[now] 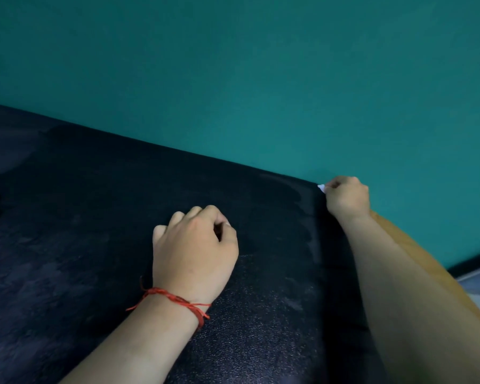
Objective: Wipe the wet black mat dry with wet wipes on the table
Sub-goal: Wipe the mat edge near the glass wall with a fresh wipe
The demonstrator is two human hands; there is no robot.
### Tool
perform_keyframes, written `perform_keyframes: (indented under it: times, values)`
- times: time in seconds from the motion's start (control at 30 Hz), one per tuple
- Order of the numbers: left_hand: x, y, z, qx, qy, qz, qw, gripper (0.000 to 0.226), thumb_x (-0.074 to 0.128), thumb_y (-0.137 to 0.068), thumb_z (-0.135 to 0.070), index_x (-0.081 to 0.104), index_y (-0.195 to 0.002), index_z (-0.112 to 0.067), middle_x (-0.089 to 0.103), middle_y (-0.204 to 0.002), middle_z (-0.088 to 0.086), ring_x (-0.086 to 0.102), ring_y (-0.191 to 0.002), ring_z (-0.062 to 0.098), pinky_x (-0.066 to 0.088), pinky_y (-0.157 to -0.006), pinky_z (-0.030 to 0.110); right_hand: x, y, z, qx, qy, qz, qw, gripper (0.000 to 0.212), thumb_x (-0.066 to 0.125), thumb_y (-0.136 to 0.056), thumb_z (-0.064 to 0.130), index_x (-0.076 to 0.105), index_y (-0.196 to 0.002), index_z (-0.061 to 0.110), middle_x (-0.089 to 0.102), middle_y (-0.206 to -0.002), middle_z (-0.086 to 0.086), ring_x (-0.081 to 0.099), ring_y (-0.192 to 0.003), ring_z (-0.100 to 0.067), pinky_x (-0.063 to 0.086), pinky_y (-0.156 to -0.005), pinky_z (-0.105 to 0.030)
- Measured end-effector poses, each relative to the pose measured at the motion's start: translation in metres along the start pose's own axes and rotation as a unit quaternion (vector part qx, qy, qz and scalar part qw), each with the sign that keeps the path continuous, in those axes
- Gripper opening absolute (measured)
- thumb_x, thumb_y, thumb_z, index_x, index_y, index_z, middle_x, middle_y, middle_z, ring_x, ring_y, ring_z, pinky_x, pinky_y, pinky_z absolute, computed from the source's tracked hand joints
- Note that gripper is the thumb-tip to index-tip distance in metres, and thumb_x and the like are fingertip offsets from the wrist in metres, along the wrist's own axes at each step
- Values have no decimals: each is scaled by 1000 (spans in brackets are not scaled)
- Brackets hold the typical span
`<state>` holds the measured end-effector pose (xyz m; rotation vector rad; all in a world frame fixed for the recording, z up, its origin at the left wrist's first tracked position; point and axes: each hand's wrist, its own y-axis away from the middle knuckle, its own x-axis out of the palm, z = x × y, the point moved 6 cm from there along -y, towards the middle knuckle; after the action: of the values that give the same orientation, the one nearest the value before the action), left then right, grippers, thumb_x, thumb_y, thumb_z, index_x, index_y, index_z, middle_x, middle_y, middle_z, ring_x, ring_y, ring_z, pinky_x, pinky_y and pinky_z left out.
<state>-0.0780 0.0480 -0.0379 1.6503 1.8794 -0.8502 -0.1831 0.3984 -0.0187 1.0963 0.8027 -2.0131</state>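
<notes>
The black mat [94,231] fills the lower left of the view, with darker wet patches toward its far side. My left hand [194,248], a red thread round its wrist, rests on the mat's middle with fingers curled into a loose fist, holding nothing that I can see. My right hand [347,196] is at the mat's far right corner, fingers curled round a small white wipe [321,187]; only a tip of it shows past the fingers.
A teal wall [261,79] rises directly behind the mat's far edge. An orange-brown surface [427,261] shows under my right forearm, with a dark skirting strip and pale floor at the right edge.
</notes>
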Motion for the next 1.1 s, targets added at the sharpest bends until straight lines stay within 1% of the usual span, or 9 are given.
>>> perform_keyframes:
  times: [0.07, 0.23, 0.37, 0.47, 0.63, 0.73, 0.87, 1.0, 1.1]
  values:
    - [0, 0, 0, 0, -1, 0, 1000, 22, 42, -99, -44, 62, -91, -39, 58, -92, -21, 49, -98, 8, 26, -89, 32, -1, 1, -6, 2, 5, 3, 1000, 13, 70, -102, 20, 79, -101, 10, 76, -108, -17, 60, -92, -33, 41, -76, -27]
    - [0, 1, -2, 1, -7, -4, 1000, 22, 43, -99, -44, 63, -90, -39, 58, -92, -20, 49, -97, 10, 26, -87, 33, 13, 20, 16, -39, -1, -8, 999, 13, 65, -98, 12, 78, -95, 14, 76, -101, -17, 68, -98, -38, 45, -77, -31]
    - [0, 1, -3, 3, -9, -7, 1000, 21, 45, -99, -43, 63, -89, -39, 59, -91, -19, 50, -97, 12, 28, -87, 35, 37, 37, 65, -98, -41, 15, 994, 10, 69, -96, 22, 78, -92, 20, 78, -97, -10, 69, -96, -34, 49, -77, -30]
    - [0, 0, -4, 4, -10, -4, 1000, 21, 45, -99, -43, 64, -89, -38, 59, -92, -19, 49, -98, 11, 28, -88, 35, 54, 54, 106, -156, -72, 60, 983, 12, 68, -98, 21, 77, -90, 24, 76, -94, -4, 69, -88, -26, 55, -79, -30]
    - [-1, 1, -3, 2, -2, 0, 1000, 21, 46, -99, -43, 64, -89, -39, 60, -93, -19, 49, -98, 11, 27, -90, 35, 47, 70, 107, -223, -69, 109, 966, 11, 69, -97, 20, 79, -96, 24, 77, -94, 6, 67, -88, -12, 47, -77, -23]
    - [-2, 1, -3, 3, -2, 0, 1000, 21, 46, -99, -43, 64, -89, -39, 60, -93, -19, 49, -98, 11, 27, -90, 35, 28, 57, 68, -184, -52, 90, 977, 6, 75, -95, 26, 80, -95, 23, 76, -87, 8, 67, -86, -10, 47, -76, -21]
    - [-2, 2, -4, 5, 1, 0, 1000, 21, 46, -98, -43, 63, -88, -39, 59, -93, -20, 47, -97, 10, 26, -89, 34, 1, 33, 11, -81, -38, 21, 996, 10, 76, -95, 25, 77, -85, 23, 77, -88, 0, 71, -92, -23, 41, -73, -21]
    - [-3, 2, -4, 3, 3, 1, 1000, 20, 46, -99, -43, 62, -87, -40, 58, -92, -21, 47, -97, 10, 26, -89, 34, -15, 32, -20, -24, -31, -17, 999, 16, 65, -98, 10, 73, -84, 16, 78, -97, -7, 63, -79, -26, 39, -56, -24]
    - [-2, 2, -5, 4, 1, 1, 1000, 21, 46, -99, -43, 62, -86, -41, 58, -92, -21, 48, -96, 10, 28, -90, 35, -12, 40, -22, -2, -19, -30, 999, 23, 55, -93, 2, 73, -88, 17, 76, -101, -8, 56, -79, -26, 39, -66, -26]
